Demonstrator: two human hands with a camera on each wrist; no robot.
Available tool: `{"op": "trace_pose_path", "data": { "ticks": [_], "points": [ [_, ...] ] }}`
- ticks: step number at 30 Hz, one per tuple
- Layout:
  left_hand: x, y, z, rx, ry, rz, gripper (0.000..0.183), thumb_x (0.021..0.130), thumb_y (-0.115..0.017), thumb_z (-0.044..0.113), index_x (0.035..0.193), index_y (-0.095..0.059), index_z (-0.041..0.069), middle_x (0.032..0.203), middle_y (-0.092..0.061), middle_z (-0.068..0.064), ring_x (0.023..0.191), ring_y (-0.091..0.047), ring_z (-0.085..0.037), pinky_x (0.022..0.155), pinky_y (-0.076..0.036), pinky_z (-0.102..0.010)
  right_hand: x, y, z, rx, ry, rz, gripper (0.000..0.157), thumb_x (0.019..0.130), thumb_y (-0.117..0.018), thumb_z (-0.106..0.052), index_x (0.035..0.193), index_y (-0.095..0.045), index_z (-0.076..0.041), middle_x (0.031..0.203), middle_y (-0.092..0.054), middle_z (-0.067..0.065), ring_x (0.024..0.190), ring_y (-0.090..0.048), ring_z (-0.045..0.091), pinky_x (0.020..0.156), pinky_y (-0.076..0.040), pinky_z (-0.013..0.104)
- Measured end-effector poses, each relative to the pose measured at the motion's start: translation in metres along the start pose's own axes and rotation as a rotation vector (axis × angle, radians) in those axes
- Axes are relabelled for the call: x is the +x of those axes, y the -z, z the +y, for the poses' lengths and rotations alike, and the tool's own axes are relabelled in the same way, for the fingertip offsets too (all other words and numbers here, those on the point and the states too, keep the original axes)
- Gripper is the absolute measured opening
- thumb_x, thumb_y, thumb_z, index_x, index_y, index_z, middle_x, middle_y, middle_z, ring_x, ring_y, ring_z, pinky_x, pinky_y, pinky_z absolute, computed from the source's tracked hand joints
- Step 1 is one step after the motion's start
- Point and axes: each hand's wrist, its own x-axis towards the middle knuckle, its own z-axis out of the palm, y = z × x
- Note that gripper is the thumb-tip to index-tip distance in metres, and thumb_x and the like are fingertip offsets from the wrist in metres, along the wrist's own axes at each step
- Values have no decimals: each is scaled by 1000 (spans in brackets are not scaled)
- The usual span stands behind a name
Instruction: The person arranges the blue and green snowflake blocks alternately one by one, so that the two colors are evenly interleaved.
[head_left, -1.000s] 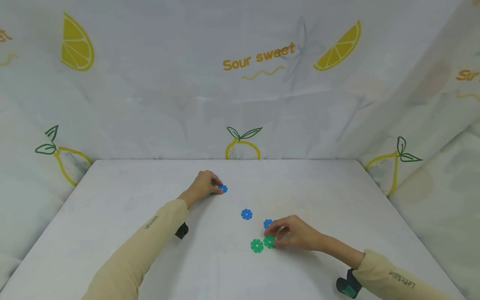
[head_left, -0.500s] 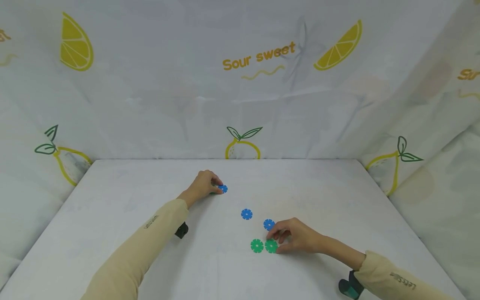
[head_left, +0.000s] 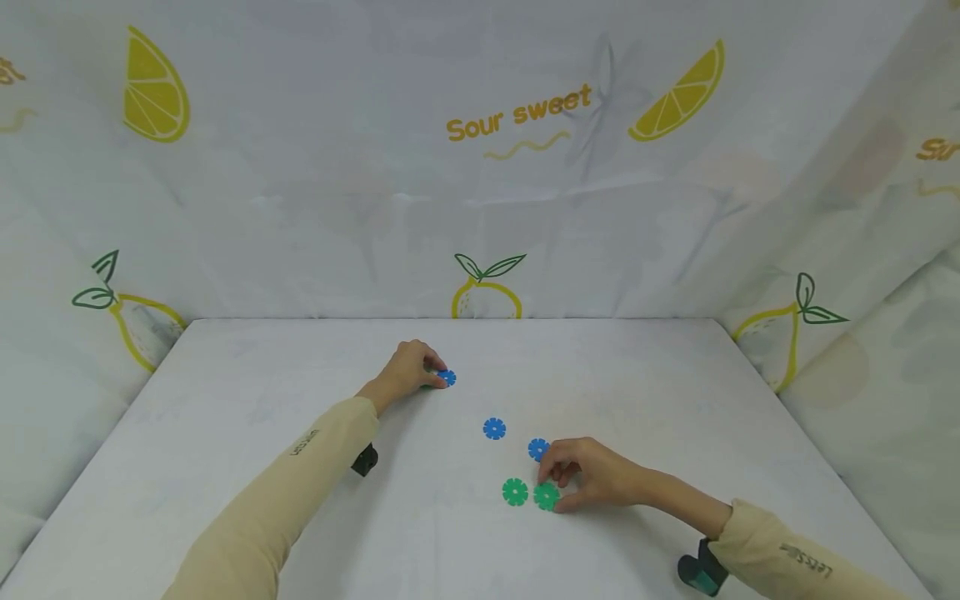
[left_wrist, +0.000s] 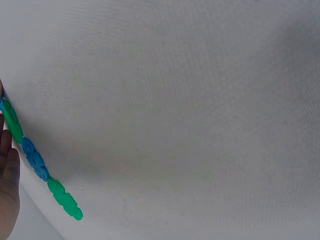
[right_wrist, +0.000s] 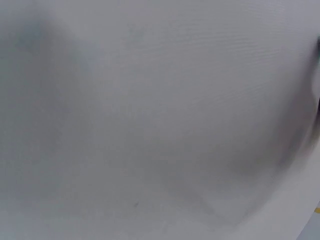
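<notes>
My left hand (head_left: 408,367) pinches a blue snowflake disc (head_left: 447,378) between thumb and fingers toward the back of the table. In the left wrist view a line of joined discs runs off beside that hand: a green disc (left_wrist: 12,121), a blue disc (left_wrist: 35,159) and a green end disc (left_wrist: 65,198); in the head view the hand hides most of them. Near the front, thumb and fingers of my right hand (head_left: 596,473) hold a green snowflake disc (head_left: 547,497) by its edge, low over the table. The right wrist view shows mostly white cloth.
A second loose green disc (head_left: 515,492) lies just left of the held one. Two blue discs rest farther back, one blue disc (head_left: 538,449) by the right fingertips and another blue disc (head_left: 494,428) to its left. White cloth covers the table (head_left: 300,367).
The right hand has drawn its green disc slightly toward the front and right, away from the other green disc and the blue one. The left hand has stayed in place.
</notes>
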Motion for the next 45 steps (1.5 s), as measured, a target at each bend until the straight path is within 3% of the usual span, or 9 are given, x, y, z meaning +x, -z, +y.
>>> {"op": "trace_pose_path", "data": {
  "ticks": [4, 8, 15, 26, 36, 45],
  "points": [
    [0, 1, 2, 1, 12, -1, 23, 76, -81, 11, 96, -74, 2, 99, -67, -8, 93, -56, -20, 88, -47, -36, 0, 3, -2, 24, -24, -6, 31, 76, -81, -13, 103, -66, -8, 96, -65, -4, 80, -60, 10, 75, -55, 24],
    [0, 0, 2, 1, 20, 0, 23, 76, -81, 11, 96, -74, 2, 99, -68, -8, 94, -56, -20, 88, -47, -35, 2, 6, -2, 72, 15, 6, 30, 77, -80, -12, 104, -68, -6, 96, -66, 1, 80, -61, 16, 72, -56, 27],
    [0, 0, 3, 1, 24, -1, 22, 76, -81, 11, 96, -74, 2, 98, -69, -7, 93, -56, -20, 88, -47, -35, 11, 11, 7, 40, 80, 125, 27, 75, -82, -14, 98, -72, -4, 90, -67, 3, 76, -62, 16, 68, -57, 28],
    [-1, 2, 3, -13, 16, 10, 22, 75, -81, 10, 95, -74, 1, 98, -68, -9, 91, -56, -20, 86, -47, -35, 37, 24, 16, 58, 18, 227, 26, 74, -82, -9, 97, -73, 0, 87, -68, 5, 75, -63, 13, 70, -56, 26],
    [-3, 1, 3, -25, 26, 7, 22, 76, -81, 10, 95, -74, 2, 100, -65, -8, 92, -54, -20, 87, -46, -36, 64, 31, 23, -9, -20, 286, 26, 73, -82, -9, 96, -74, 0, 87, -70, 5, 74, -61, 11, 76, -56, 32],
    [-1, 1, 4, -25, 36, 9, 22, 75, -82, 10, 94, -74, 2, 95, -68, -7, 89, -56, -19, 86, -48, -34, 94, 36, 25, 39, -59, 288, 25, 75, -80, -6, 97, -73, 2, 92, -71, 9, 75, -63, 12, 73, -54, 23]
  ]
}}
